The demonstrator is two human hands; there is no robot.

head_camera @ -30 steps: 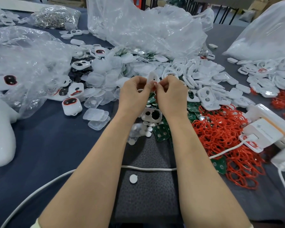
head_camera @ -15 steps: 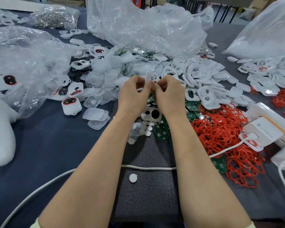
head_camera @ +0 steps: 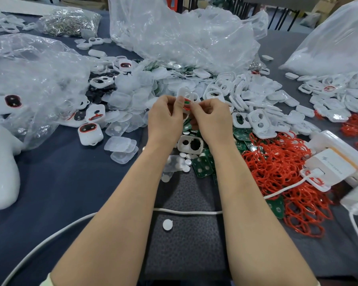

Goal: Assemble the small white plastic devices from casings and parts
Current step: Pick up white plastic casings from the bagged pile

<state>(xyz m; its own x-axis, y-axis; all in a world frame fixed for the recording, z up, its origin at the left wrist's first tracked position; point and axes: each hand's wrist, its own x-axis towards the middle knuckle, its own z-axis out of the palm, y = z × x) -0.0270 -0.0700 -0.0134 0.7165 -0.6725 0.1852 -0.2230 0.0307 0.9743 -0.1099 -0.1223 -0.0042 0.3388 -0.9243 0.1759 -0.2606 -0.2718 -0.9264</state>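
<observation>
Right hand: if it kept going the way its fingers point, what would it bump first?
Probably the white casing that the right hand and left hand both pinch, since its fingers aim up-left at it. Past that, depth is unclear.

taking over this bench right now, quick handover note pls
Hands: left hand and right hand both pinch one white casing held up, with red and green showing at its lower edge.
Parts: red rings lie right of the hands; green boards, white discs and an open casing lie just below them at the mat.
Done: a few closed units with red trim lie at left.
Left: finish the held one. Heaps of loose casings remain.
</observation>
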